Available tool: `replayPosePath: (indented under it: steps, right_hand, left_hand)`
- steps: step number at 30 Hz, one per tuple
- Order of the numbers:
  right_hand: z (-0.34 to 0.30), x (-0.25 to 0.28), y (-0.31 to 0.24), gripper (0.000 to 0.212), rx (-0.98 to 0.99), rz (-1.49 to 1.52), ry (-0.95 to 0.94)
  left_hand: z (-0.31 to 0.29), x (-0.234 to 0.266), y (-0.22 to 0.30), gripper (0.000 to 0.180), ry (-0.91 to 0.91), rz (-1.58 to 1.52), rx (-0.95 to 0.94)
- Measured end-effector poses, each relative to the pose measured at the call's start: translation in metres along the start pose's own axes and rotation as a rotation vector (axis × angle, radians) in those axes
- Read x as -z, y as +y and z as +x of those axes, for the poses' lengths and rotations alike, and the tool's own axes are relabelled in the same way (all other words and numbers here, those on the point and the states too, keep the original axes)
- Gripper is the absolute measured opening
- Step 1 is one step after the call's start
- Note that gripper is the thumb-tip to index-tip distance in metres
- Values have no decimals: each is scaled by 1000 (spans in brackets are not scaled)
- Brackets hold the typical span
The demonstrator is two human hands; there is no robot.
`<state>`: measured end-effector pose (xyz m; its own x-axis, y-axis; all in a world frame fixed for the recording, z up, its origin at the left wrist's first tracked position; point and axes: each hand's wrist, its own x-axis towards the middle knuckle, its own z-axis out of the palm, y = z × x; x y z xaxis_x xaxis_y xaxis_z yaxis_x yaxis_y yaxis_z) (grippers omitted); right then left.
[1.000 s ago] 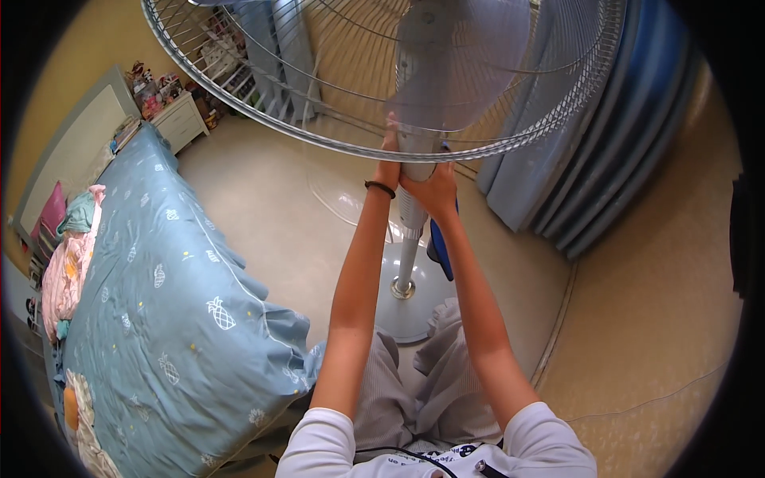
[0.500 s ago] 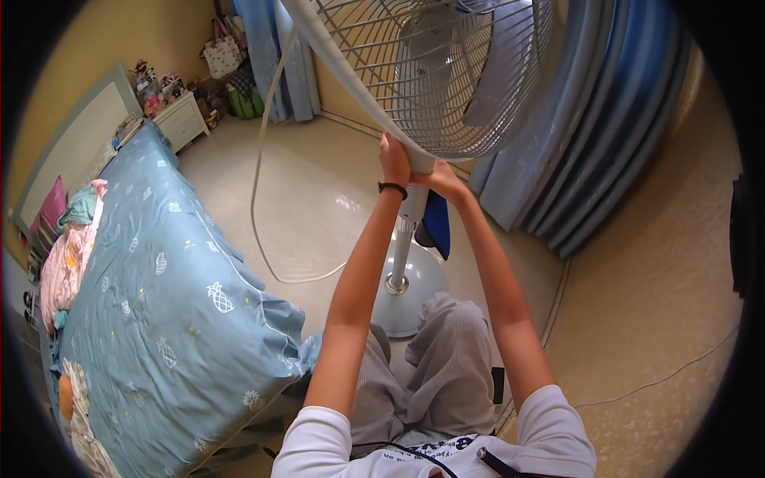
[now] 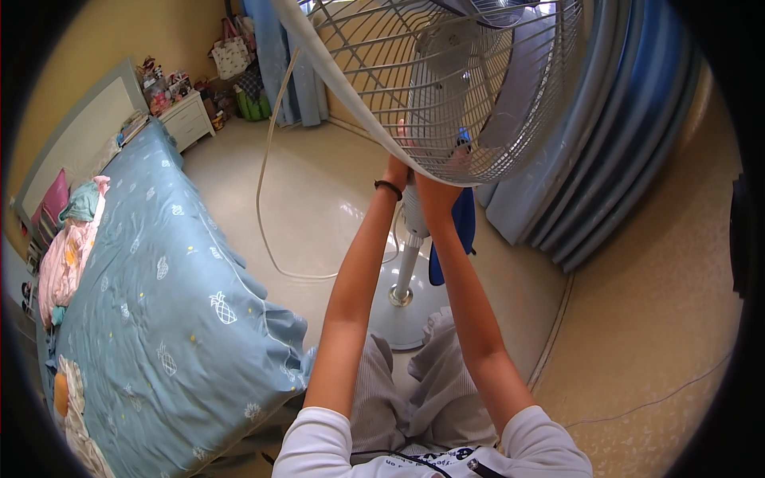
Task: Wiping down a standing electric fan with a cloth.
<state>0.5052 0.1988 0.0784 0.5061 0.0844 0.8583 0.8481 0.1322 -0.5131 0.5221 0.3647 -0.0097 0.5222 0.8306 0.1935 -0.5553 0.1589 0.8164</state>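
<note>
A grey standing fan (image 3: 411, 259) is upright in front of me, its caged head (image 3: 486, 103) tipped over my hands. My left hand (image 3: 396, 169) is closed against the fan's neck, just below the guard's rim; its fingertips show partly behind the wires. My right hand (image 3: 438, 195) reaches up behind the guard on the neck's other side. Its fingers, next to the motor housing, are blurred by the wires, so their grip is unclear. A dark blue flat item (image 3: 462, 231) hangs behind the pole, beside my right forearm. The round base (image 3: 382, 331) rests on the floor by my legs.
On the left is a bed (image 3: 159, 287) with a blue pineapple-print cover. A pale cable (image 3: 263, 215) loops down from the fan to the floor. Blue curtains (image 3: 590, 151) hang at the right. A white bedside cabinet (image 3: 188, 121) with toys stands at the back.
My right hand has moved from the fan's neck up behind the guard. The fan head appears slightly lower and farther right. My left hand stays at the neck.
</note>
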Motion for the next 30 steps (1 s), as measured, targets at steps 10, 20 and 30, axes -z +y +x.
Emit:
replayPosePath:
  steps: [10, 20, 30]
  right_hand:
    - [25, 0, 68, 59, 93, 74, 36]
    - [45, 23, 84, 47, -54, 507, -307]
    - [48, 19, 113, 46, 12, 465, -388]
  left_hand:
    - [-51, -84, 26, 66, 92, 124, -114]
    - [-90, -105, 31, 67, 387, 426, -95]
    - [-90, -99, 18, 57, 443, 522, -407]
